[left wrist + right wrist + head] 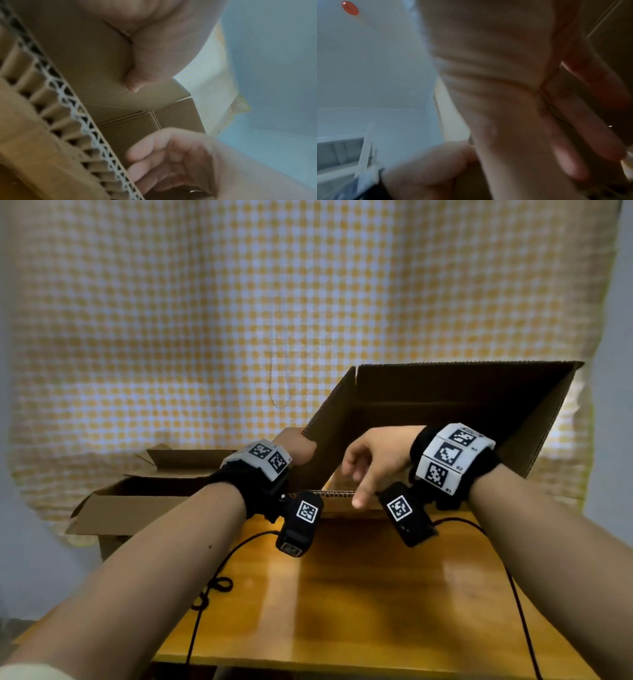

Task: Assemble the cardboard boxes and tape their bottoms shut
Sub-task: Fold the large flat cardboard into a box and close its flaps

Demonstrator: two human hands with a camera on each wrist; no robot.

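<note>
Cardboard box is sitting tilted at the far edge of the wooden worktop, its open side facing the person. The left hand is gripping its left flap edge, thumb pressing the inner face. The right hand is hanging relaxed, fingers loose, apparently holding nothing, though the wrist view is blurred. Another box is lying at the left.
</note>
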